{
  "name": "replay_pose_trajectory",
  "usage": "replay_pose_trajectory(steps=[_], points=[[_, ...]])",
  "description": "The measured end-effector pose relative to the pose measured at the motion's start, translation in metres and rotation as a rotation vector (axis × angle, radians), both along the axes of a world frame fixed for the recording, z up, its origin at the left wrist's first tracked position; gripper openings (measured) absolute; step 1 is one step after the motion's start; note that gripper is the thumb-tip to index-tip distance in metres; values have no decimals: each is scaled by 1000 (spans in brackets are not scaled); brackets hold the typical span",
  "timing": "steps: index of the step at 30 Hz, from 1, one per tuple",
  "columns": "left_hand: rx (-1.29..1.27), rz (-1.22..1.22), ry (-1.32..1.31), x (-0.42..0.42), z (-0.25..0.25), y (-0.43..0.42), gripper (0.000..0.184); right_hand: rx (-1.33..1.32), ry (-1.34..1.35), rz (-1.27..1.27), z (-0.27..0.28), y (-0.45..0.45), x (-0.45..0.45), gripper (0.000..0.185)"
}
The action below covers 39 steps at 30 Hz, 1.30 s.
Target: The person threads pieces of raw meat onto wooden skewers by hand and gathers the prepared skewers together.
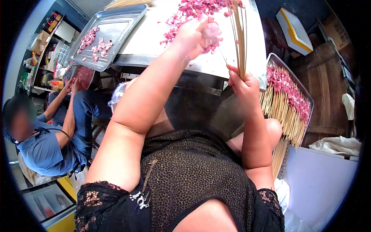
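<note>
My right hand (244,83) is wrapped round a bundle of bamboo skewers (241,42) that stands nearly upright. Between its thumb and fingers, a single skewer (223,57) slants toward my left hand (205,35). The left fingers are curled at the tip of that skewer, beside small pieces of raw meat; part of the hand is pale and shiny, as if under thin plastic. Whatever lies inside those fingers is hidden. Just beyond both hands, a pile of raw meat pieces (193,11) spreads over the white tabletop (154,38).
A metal tray (127,29) with some meat pieces sits at the table's left. On the right, another tray (307,92) holds many loaded skewers. A seated person (58,143) handles something reddish at left. A white-and-yellow box (294,31) stands at the back right.
</note>
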<state>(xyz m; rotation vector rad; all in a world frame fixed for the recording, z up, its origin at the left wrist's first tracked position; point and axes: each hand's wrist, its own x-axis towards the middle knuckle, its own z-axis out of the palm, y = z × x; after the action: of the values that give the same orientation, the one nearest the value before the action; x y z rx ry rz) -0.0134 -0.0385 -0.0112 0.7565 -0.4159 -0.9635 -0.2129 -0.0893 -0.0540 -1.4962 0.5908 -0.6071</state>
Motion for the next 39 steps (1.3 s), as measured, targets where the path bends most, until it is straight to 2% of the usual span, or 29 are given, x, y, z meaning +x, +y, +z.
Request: replay_pose_trajectory(steps=[3,7,9,12,13,16,17,21,23,26,31,33,35,37,39], points=[[-56,45,47,-10,-8,-7,21,15,-38,47,-6,5,2,20],[60,109,10,-32,3,-9,21,47,-51,76,-9,16,7,21],[138,162,89,-41,14,-9,20,58,-68,82,-4,19,8,20],[184,172,28,-31,1,-16,27,70,-59,75,-1,19,6,21],[47,92,-261,-21,-2,-15,34,95,-78,46,-2,19,6,21],[-9,-60,-211,-18,-5,-15,57,151,-102,4,5,9,-2,22],[-11,-105,32,-18,5,-7,60,181,-109,-3,8,5,-5,22],[100,49,-5,6,14,3,63,151,-121,-11,6,4,-13,22],[79,98,-201,21,21,14,54,161,-102,-24,9,4,-18,23],[255,232,-717,64,24,43,25,138,-68,-37,13,5,-24,23],[785,296,-1377,91,14,83,20,114,-107,-42,9,3,-29,24],[867,291,-1433,93,12,91,20,89,-92,-29,5,-1,-31,23],[973,109,-1423,95,10,95,19,92,-76,-58,6,-1,-29,23],[878,-13,-1513,102,-4,95,18,106,-55,-65,11,2,-28,23],[778,0,-1379,99,-14,89,17,120,-80,-47,12,1,-27,23]])
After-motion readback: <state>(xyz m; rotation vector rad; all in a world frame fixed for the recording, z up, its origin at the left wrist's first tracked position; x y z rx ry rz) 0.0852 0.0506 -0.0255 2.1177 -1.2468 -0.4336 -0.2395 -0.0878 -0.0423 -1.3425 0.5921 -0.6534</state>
